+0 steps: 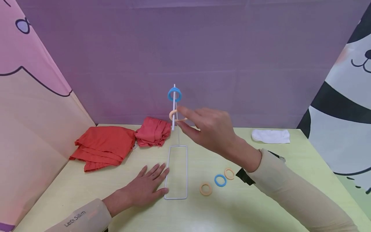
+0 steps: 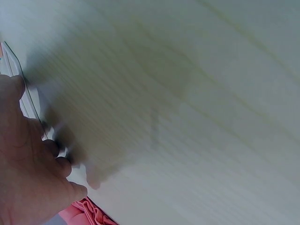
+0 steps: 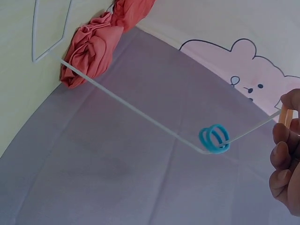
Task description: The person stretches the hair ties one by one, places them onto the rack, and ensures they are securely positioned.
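Note:
A white wire stand has a rectangular base (image 1: 186, 170) on the table and an upright with an arm (image 1: 174, 106) that juts towards me. Two blue rings (image 3: 202, 139) hang at the arm's inner end in the right wrist view. My right hand (image 1: 213, 129) pinches a light orange ring (image 1: 170, 116) between thumb and forefinger; the ring encircles the arm near its free end. With fingers spread, my left hand (image 1: 149, 187) rests on the table, its fingertips and thumb at the left side of the base.
To the right of the base lie two light orange rings (image 1: 205, 194) and a blue ring (image 1: 220, 184). Two folded red cloths (image 1: 107, 145) lie at the back left, and a white cloth (image 1: 271, 136) at the back right. A purple curtain (image 1: 261, 64) hangs behind the table.

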A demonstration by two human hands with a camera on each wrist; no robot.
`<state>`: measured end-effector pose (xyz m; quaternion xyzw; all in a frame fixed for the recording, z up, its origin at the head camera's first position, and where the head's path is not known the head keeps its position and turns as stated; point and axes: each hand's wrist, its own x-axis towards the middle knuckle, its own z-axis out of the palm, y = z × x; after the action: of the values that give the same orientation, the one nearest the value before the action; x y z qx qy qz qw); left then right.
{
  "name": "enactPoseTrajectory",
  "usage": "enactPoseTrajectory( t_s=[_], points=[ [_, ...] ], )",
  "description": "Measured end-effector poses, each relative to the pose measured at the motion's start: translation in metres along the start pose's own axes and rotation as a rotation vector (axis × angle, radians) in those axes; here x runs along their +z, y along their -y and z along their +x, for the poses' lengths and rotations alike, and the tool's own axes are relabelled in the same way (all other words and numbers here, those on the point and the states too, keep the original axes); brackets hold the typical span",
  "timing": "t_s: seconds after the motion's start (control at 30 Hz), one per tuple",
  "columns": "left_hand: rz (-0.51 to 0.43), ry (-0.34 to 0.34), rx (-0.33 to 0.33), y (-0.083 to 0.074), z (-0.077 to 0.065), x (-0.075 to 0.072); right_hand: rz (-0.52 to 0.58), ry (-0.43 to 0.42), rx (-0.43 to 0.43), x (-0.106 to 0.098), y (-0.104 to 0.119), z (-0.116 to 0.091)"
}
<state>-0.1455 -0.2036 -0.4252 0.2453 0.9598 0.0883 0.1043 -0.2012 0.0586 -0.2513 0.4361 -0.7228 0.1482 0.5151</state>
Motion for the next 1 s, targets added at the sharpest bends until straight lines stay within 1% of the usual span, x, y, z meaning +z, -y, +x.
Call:
enactPoseTrajectory(
  t_s=[0.1, 0.2, 0.33, 0.53, 0.73, 0.87, 1.0],
  points=[
    [-0.001, -0.019, 0.007, 0.002, 0.000, 0.003, -0.042, 0.011, 0.006, 0.008, -0.006, 0.002],
    [0.001, -0.023, 0.012, 0.002, 0.000, 0.003, -0.064, 0.023, 0.021, 0.016, -0.012, 0.003],
    [0.007, -0.011, 0.008, 0.001, 0.000, 0.001, -0.087, 0.020, 0.040, 0.026, -0.019, 0.004],
    [0.012, -0.005, -0.004, 0.001, 0.000, 0.001, -0.119, 0.009, 0.045, 0.041, -0.031, 0.006],
    [0.005, -0.017, 0.002, 0.000, -0.001, 0.001, -0.126, 0.026, 0.069, 0.048, -0.036, 0.008],
    [0.009, -0.025, 0.009, 0.000, -0.002, 0.003, -0.126, 0.022, 0.083, 0.052, -0.037, 0.010],
    [0.011, -0.009, -0.001, 0.000, -0.002, 0.003, -0.129, 0.019, 0.101, 0.055, -0.037, 0.011]
  ],
)
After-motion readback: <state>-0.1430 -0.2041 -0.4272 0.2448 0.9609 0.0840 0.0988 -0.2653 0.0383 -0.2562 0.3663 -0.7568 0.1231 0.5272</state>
